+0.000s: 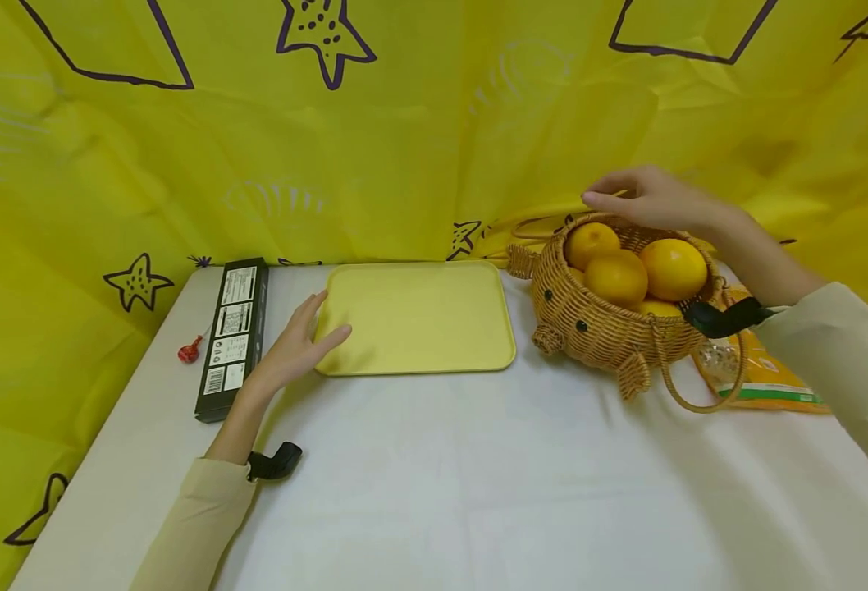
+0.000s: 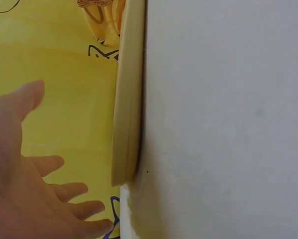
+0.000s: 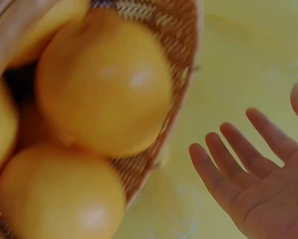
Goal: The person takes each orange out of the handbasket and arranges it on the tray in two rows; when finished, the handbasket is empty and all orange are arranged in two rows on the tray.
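My left hand [image 1: 297, 345] is at the left end of a pale yellow rectangular tray [image 1: 415, 320], thumb spread from the fingers. In the left wrist view, its palm [image 2: 24, 194] shows with nothing held; whether it touches the tray is unclear. Over the back of a wicker basket [image 1: 600, 335] with an animal face hovers my right hand [image 1: 648, 197]. Several round orange-yellow fruits, oranges by their look [image 1: 673, 269], fill the basket. The right wrist view shows the right hand's fingers [image 3: 241, 154] extended, apart from the fruit [image 3: 106, 84].
Left of the tray lies a long black box [image 1: 233, 336] with white labels, beside a small red wrapped lollipop [image 1: 190, 350]. An orange packet [image 1: 774, 361] lies partly behind the basket, whose loop handle [image 1: 700, 408] hangs onto the white table [image 1: 419, 492]. A yellow patterned cloth [image 1: 404, 164] hangs behind.
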`<state>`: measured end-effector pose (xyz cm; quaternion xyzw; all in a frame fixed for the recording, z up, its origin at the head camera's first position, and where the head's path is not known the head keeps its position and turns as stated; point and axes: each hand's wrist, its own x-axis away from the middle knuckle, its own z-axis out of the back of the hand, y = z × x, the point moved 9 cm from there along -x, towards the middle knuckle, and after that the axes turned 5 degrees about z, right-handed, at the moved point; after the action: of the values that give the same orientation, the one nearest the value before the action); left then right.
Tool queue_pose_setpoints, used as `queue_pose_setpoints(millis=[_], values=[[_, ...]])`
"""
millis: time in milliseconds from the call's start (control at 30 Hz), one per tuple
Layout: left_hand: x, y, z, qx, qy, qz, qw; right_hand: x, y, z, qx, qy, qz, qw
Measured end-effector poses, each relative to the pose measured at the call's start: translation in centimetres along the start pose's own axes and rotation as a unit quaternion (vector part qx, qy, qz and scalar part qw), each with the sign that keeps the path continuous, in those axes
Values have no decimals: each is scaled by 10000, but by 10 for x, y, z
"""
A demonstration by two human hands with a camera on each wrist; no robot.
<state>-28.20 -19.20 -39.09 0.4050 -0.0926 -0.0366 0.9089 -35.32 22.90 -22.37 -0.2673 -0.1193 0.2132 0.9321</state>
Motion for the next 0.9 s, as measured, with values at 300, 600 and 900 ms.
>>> queue_pose_setpoints(millis=[300,600,900], values=[[0,-10,-8,-93,-203,129,9997,9,32,-13,423,-1042,-154,9935],[-1,-19,-14,-328,-274,236,9988,15,39,-27,107,-1641,-188,9862],[-3,-27,-21,-1045,-255,168,9941,19,42,-36,-345,-2376,-395,9699]])
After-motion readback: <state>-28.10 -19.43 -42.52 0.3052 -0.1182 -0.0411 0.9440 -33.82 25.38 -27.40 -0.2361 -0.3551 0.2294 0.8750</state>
